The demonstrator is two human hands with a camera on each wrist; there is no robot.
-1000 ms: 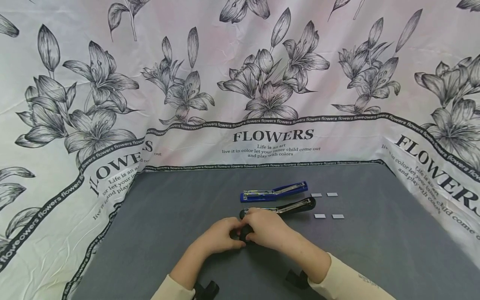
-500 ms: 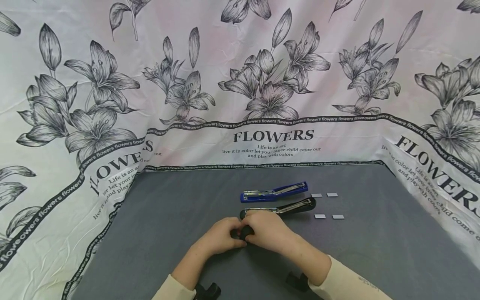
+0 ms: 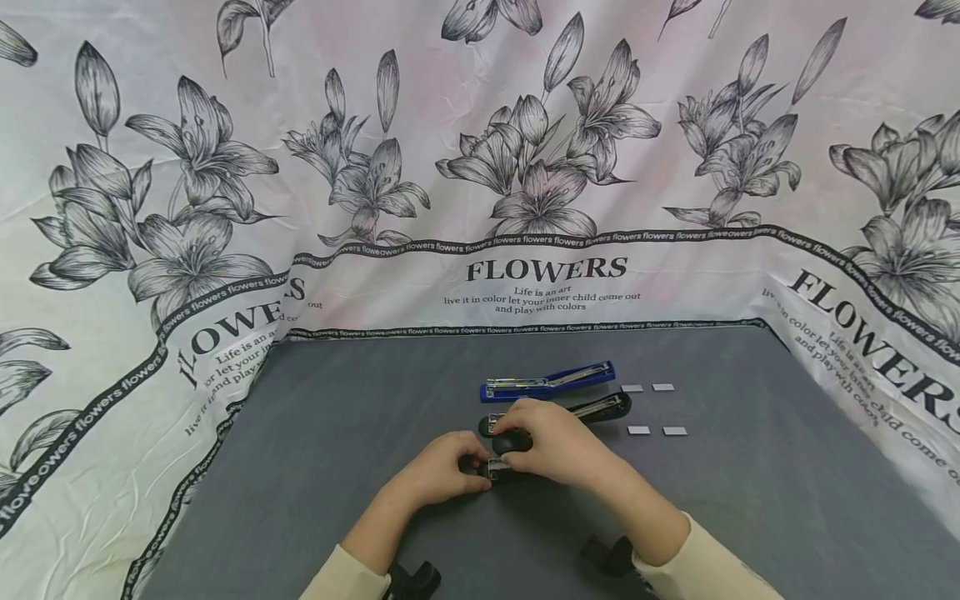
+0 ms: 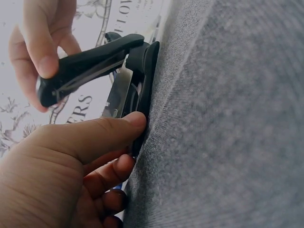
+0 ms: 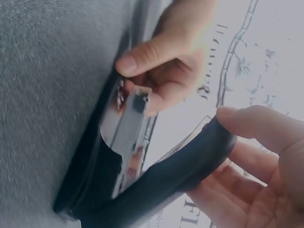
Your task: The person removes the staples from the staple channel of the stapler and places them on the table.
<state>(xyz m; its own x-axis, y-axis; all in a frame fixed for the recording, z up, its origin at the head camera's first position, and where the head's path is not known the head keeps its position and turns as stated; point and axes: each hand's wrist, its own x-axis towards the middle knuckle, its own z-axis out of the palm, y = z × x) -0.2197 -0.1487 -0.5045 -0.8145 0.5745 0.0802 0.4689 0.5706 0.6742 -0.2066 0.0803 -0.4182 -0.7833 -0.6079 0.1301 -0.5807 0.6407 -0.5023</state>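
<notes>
Between the two hands is a black stapler (image 3: 512, 441), its top arm swung up from the base. My left hand (image 3: 438, 473) pinches the front end of the base; in the left wrist view its thumb presses on the base (image 4: 148, 85) near the grey cloth. With thumb and fingers, my right hand (image 3: 558, 442) grips the free end of the raised top arm (image 5: 171, 175). The metal staple channel (image 5: 133, 123) shows between arm and base. Just behind lies a second black stapler (image 3: 603, 408), opened out and partly covered by the right hand.
A blue stapler (image 3: 517, 389) lies opened out farthest back. Several small light strips sit to the right, one of them a front strip (image 3: 675, 431). Grey cloth (image 3: 337, 400) covers the table, with a flower-print curtain (image 3: 547, 287) around it.
My right hand has moved up and slightly right, lifting the stapler's top arm away from its base, so the metal channel now shows. The left hand stays in place on the base.
</notes>
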